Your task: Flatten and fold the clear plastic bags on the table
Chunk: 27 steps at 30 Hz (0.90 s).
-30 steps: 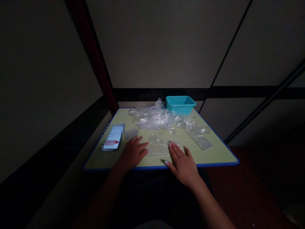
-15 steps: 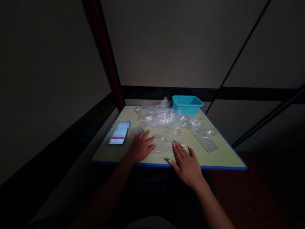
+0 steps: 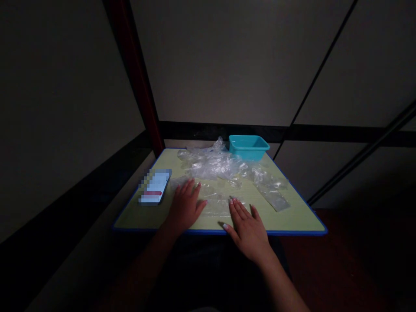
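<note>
A clear plastic bag (image 3: 216,206) lies flat near the front edge of the table, between my two hands. My left hand (image 3: 184,206) rests at its left side with fingers spread, the fingertips by a small folded piece of plastic (image 3: 178,182). On the bag's right part lie the fingertips of my right hand (image 3: 247,227), palm down, thumb apart. Behind them is a crumpled heap of clear plastic bags (image 3: 214,164), and another flattened bag (image 3: 276,199) extends from it at the right.
The pale green table (image 3: 302,219) has a blue rim. A turquoise basket (image 3: 248,151) stands at the back right. At the left lies a phone (image 3: 156,188) with its screen lit. Walls rise behind the table and at the left.
The whole view has shifted slightly. My left hand has moved a little leftward and its fingers now reach over the small folded plastic. My right hand keeps its place on the bag.
</note>
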### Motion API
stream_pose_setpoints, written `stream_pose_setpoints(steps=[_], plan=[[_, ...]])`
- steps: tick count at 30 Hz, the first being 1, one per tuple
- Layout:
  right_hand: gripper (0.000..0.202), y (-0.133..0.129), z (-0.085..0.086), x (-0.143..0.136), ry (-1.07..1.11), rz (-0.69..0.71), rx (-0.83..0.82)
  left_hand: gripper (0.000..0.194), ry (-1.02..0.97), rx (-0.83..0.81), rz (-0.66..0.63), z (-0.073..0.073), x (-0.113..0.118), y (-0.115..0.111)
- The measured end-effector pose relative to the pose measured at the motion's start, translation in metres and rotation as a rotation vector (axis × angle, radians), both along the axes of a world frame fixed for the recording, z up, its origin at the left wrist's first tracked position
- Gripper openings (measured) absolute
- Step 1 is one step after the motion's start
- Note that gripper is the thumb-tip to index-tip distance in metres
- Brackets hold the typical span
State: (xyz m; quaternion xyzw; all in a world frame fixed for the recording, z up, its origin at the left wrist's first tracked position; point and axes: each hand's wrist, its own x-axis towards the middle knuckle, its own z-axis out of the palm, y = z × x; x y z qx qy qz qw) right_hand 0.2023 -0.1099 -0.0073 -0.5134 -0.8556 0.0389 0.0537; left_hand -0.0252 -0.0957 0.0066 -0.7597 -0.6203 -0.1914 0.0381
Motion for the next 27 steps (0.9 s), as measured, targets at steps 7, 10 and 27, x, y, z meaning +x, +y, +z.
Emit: stream_pose_setpoints(steps=[7,10,27], plan=[[0.069,0.001,-0.002,0.001,-0.003,0.014,0.028,0.062,0.036,-0.176,-0.422,-0.003,0.038,-0.019],[0.068,0.001,-0.003,0.000,-0.009,0.005,0.033,0.061,0.050,-0.204,-0.383,-0.003,0.045,-0.010],[0.078,-0.002,0.000,-0.002,0.013,-0.044,0.027,0.061,0.102,-0.247,-0.160,-0.011,0.023,0.015]])
